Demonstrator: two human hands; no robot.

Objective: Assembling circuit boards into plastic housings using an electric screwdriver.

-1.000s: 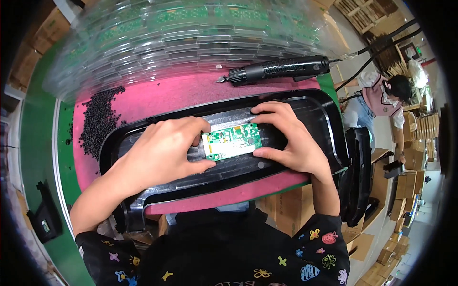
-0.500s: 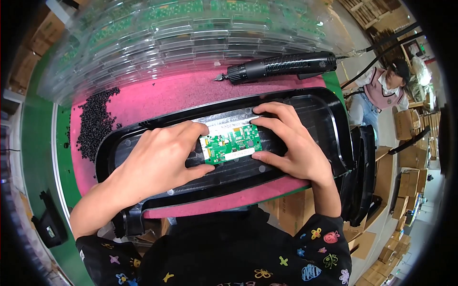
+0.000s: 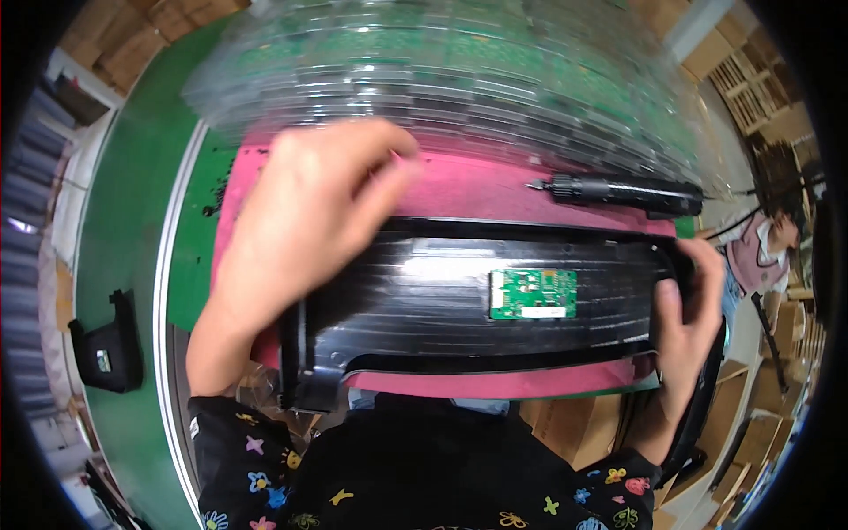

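A long black plastic housing (image 3: 424, 331) lies open side up in front of me. On its floor, right of the middle, rests a green circuit board (image 3: 555, 287) with a white strip along its near edge. My right hand (image 3: 693, 309) grips the housing's right end, thumb inside and fingers over the rim. Raised above the housing's left far corner, my left hand (image 3: 309, 203) is smeared by motion, its fingers bent. I cannot make out whether anything is between them. Small black screws (image 3: 218, 196) show beside the left hand, which hides most of that area.
A black electric screwdriver (image 3: 618, 192) lies on the pink mat (image 3: 459, 181) beyond the housing. Stacked clear trays (image 3: 424, 88) with green boards stand behind. Another black part (image 3: 108, 344) sits on the green bench at left. A person (image 3: 761, 252) is at far right.
Both hands have left the circuit board, which stays in the housing. My left hand has lifted up and away; my right has moved to the housing's right end. The view has shifted left.
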